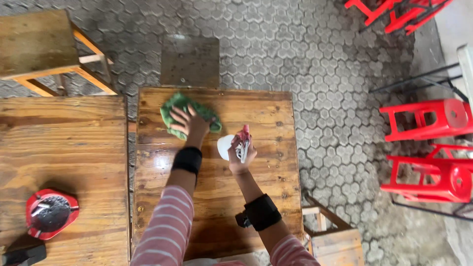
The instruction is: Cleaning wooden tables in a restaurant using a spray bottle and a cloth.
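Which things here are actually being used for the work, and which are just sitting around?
In use: green cloth under the left hand; spray bottle in the right hand; wooden table.
Lying about: red ashtray, wooden stools, red stools.

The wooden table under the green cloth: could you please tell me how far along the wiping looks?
Done: the wooden table shines wet near its left middle. In hand: the left hand presses a green cloth flat at the far left end, while the right hand holds a white spray bottle above the middle. Left: the far right part looks duller, seemingly not wiped.
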